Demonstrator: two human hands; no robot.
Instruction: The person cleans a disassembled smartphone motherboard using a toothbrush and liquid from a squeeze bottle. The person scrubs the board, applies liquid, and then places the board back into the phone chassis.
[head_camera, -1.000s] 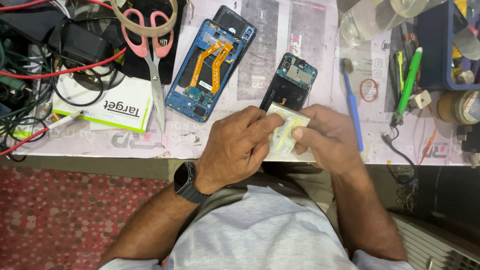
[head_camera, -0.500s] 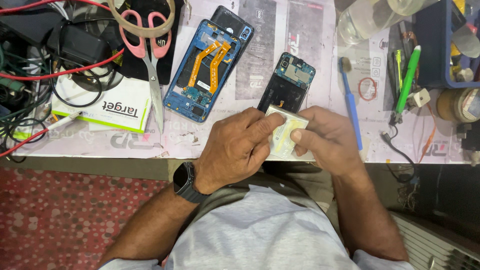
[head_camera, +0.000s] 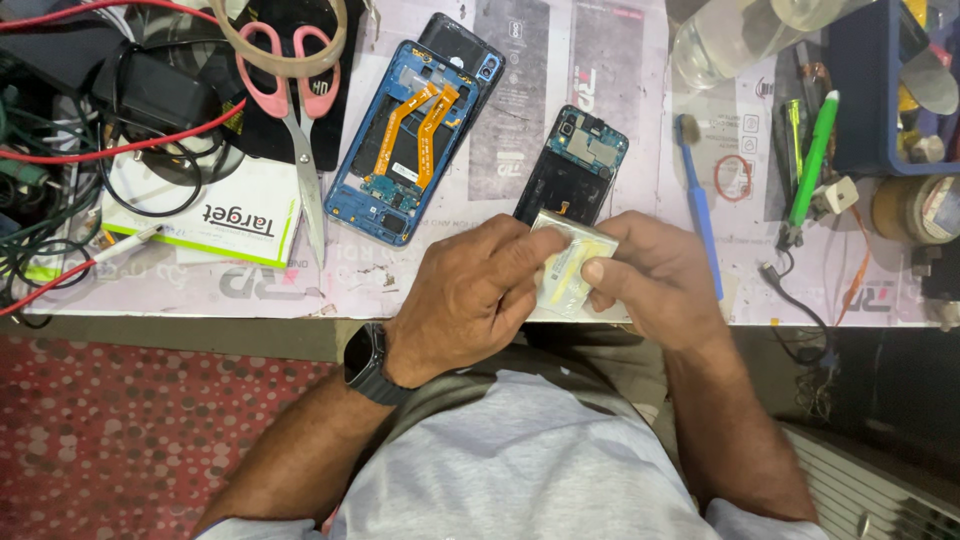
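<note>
Holding a flat silver phone battery (head_camera: 568, 268) between both hands, the person works at the near edge of the counter (head_camera: 300, 290). The battery is a thin pale rectangle with a yellowish label, partly hidden by fingers. The left hand (head_camera: 470, 300), a dark smartwatch (head_camera: 368, 362) on its wrist, presses down on its left end, while the right hand (head_camera: 655, 278) pinches its right edge with the thumb on top. Just beyond the battery lies a small opened black phone (head_camera: 572, 170) showing a teal circuit board. Left of that sits a blue phone frame (head_camera: 412, 140) with orange ribbon cables. Farther left lie pink-handled scissors (head_camera: 300, 110), and to the right a blue toothbrush (head_camera: 700, 205).
</note>
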